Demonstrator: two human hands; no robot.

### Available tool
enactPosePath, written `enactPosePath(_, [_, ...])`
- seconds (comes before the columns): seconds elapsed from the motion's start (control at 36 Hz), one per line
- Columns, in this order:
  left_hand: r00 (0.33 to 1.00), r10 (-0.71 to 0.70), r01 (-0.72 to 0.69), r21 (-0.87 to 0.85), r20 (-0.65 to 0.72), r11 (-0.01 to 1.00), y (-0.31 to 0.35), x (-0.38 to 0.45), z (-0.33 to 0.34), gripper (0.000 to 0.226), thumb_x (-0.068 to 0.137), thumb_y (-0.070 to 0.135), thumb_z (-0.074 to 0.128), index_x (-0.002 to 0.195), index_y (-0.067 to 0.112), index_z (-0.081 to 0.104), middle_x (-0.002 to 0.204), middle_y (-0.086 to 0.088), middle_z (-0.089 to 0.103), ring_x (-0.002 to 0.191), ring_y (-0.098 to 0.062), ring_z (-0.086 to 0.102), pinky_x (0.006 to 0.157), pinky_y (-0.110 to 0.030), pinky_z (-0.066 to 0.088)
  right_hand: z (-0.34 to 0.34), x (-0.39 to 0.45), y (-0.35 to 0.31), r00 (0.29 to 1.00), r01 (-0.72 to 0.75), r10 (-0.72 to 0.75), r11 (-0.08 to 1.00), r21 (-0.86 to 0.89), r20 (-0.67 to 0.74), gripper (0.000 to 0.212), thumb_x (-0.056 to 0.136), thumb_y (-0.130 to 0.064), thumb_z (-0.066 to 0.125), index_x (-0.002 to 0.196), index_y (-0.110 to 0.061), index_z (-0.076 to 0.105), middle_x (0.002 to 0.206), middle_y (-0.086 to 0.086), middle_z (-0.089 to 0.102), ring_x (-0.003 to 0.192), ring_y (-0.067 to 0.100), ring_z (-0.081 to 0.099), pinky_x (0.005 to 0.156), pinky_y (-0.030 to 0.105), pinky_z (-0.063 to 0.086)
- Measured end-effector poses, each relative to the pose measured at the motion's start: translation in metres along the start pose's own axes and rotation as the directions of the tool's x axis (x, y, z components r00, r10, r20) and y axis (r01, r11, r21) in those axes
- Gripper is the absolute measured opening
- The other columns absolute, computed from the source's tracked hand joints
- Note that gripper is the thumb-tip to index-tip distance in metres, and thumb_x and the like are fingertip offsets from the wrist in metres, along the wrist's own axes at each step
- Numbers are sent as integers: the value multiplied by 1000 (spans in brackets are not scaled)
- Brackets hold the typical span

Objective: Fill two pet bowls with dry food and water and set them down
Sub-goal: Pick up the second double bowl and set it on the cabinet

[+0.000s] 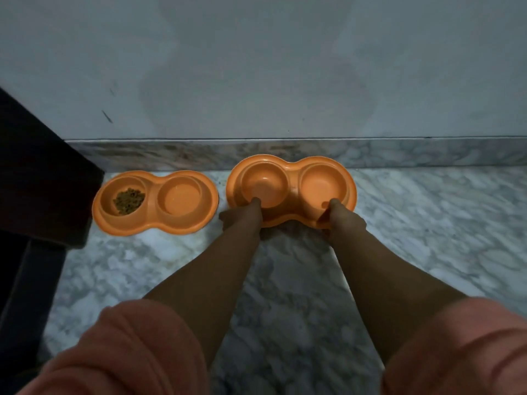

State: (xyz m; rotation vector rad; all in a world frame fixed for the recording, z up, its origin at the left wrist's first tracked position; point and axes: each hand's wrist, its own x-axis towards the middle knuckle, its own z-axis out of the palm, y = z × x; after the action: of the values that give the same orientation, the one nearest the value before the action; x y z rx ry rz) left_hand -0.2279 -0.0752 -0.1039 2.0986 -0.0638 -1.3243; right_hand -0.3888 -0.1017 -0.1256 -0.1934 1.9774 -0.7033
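Note:
Two orange double pet bowls are at the foot of a wall on a marble floor. The left bowl (155, 202) lies flat; its left cup holds dry food (128, 201), and its right cup looks bare. The right bowl (291, 166) is tilted, its near edge raised, and both cups look empty. My left hand (242, 216) grips its near left rim with the thumb inside the cup. My right hand (343, 218) grips the near right rim the same way. Whether either bowl holds water I cannot tell.
A grey wall (256, 67) with a marble skirting (427, 152) runs right behind the bowls. A dark piece of furniture (37, 181) stands at the left, close to the left bowl. Marble floor (427, 238) stretches to the right and toward me.

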Motion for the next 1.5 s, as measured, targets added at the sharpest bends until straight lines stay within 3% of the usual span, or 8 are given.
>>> enactPosePath(0.14, [999, -32, 32, 3, -28, 999, 37, -73, -33, 78, 81, 34, 70, 142, 3, 31, 137, -17, 50, 119, -36, 55, 91, -43, 49, -38, -71, -22, 999, -26, 27, 999, 22, -18, 71, 56, -50, 63, 115, -12, 57, 88, 13, 67, 72, 31, 66, 72, 40, 55])
enactPosePath(0.31, [1000, -26, 27, 39, -15, 999, 96, -189, -94, 74, 85, 32, 68, 140, 0, 31, 138, -21, 48, 122, -38, 52, 98, -43, 47, -92, -207, -71, 999, -45, 46, 996, 81, -21, 61, 69, -43, 65, 120, -13, 50, 94, 12, 65, 72, 29, 67, 55, 33, 44])
enactPosePath(0.42, [1000, -13, 13, -5, -15, 1000, 142, -271, -135, 77, 80, 30, 69, 140, 1, 31, 136, -21, 49, 120, -38, 54, 100, -45, 48, -128, -302, -110, 999, -25, 28, 992, 120, -27, 52, 77, -39, 64, 117, -10, 48, 77, 8, 54, 80, 30, 68, 68, 35, 49])
enactPosePath(0.67, [996, 83, -85, -78, -21, 993, 247, -480, -252, 72, 79, 24, 71, 137, 0, 35, 134, -21, 52, 120, -36, 55, 98, -40, 47, -218, -532, -197, 999, 28, -18, 975, 222, -48, 56, 80, -36, 64, 128, -13, 48, 91, 7, 50, 68, 25, 54, 72, 40, 54])
enactPosePath(0.78, [996, 91, -90, -48, 4, 995, 261, -527, -278, 65, 82, 23, 70, 131, 0, 33, 133, -25, 50, 118, -40, 54, 95, -43, 46, -234, -582, -206, 997, 51, -34, 959, 277, -67, 62, 77, -37, 65, 133, -18, 46, 105, 9, 52, 84, 28, 57, 72, 40, 55])
enactPosePath(0.97, [981, 192, -186, -117, 38, 975, 285, -644, -364, 62, 86, 21, 66, 133, 0, 32, 132, -24, 51, 114, -40, 55, 87, -40, 47, -287, -719, -229, 984, 178, -174, 930, 322, -42, 62, 76, -37, 65, 133, -24, 46, 113, 11, 55, 86, 29, 55, 72, 41, 55])
enactPosePath(1.19, [956, 289, -294, -195, -53, 936, 274, -734, -454, 62, 85, 19, 67, 134, -1, 35, 133, -23, 51, 115, -39, 56, 87, -40, 48, -320, -829, -213, 955, 262, -295, 897, 355, 40, 64, 78, -36, 63, 137, -22, 42, 105, 9, 51, 75, 26, 52, 82, 46, 54])
enactPosePath(1.5, [925, 321, -366, -253, -203, 895, 247, -768, -593, 62, 83, 16, 67, 132, -3, 35, 134, -25, 51, 116, -40, 55, 91, -41, 48, -286, -940, -155, 917, 295, -361, 901, 319, 170, 68, 78, -38, 64, 139, -20, 40, 124, 16, 55, 90, 33, 56, 85, 48, 53])
